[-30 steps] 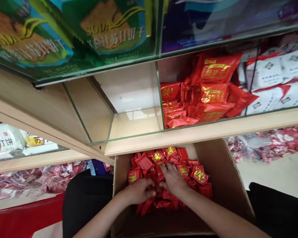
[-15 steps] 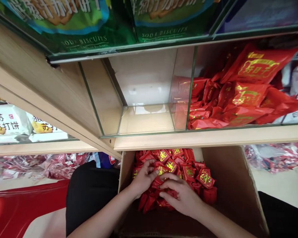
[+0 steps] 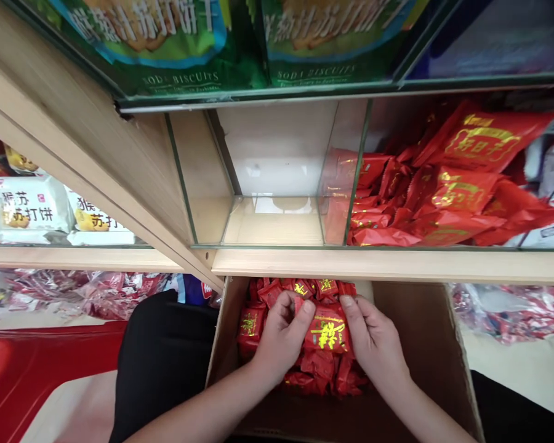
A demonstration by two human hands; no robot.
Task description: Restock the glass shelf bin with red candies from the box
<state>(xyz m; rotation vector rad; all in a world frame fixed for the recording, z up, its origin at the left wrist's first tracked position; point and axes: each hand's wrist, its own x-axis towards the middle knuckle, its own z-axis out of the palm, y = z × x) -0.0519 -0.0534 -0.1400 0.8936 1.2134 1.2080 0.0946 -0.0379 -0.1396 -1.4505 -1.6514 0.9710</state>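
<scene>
A pale wooden shelf board (image 3: pixel 351 263) is running across the middle, and a thick wooden upright (image 3: pixel 104 126) is slanting toward it from the upper left. Clear glass dividers (image 3: pixel 360 166) are standing above the board; behind them, a white back panel (image 3: pixel 277 141) is catching small glints of light. A pale floor (image 3: pixel 512 360) is stretching below, with glossy red furniture (image 3: pixel 50 363) sitting at the lower left.

Cardboard box (image 3: pixel 422 332) with red packets (image 3: pixel 318 364) heaped inside

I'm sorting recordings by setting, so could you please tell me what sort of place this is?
Likely a snack shop: green biscuit bags and white packs sit on shelves, and a cardboard box holds many red packets.
</scene>
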